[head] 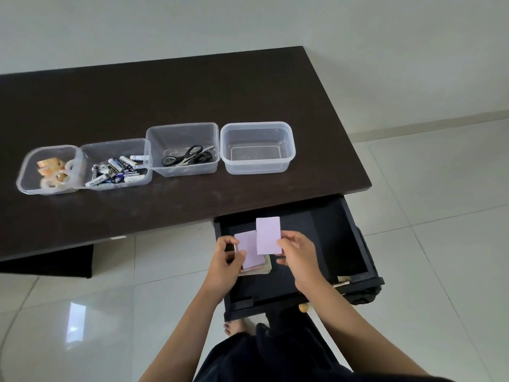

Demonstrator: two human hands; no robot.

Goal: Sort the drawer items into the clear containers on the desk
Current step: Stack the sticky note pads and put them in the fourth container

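Note:
Over the open black drawer (349,244), my right hand (296,253) pinches a pale purple card (268,235) upright by its lower right edge. My left hand (227,257) grips a stack of pale purple cards (249,250), which overlaps a beige pile (265,268) lying in the drawer. On the dark desk (192,92) stands a row of clear containers. One holds tape rolls (53,170), one holds batteries (118,169), one holds black scissors (188,157). The rightmost container (257,147) has nothing in it.
The drawer sticks out from the desk's right front corner, above white floor tiles (82,312). A small orange knob (303,307) shows at the drawer front. My bare foot (234,326) and dark clothing lie below the drawer.

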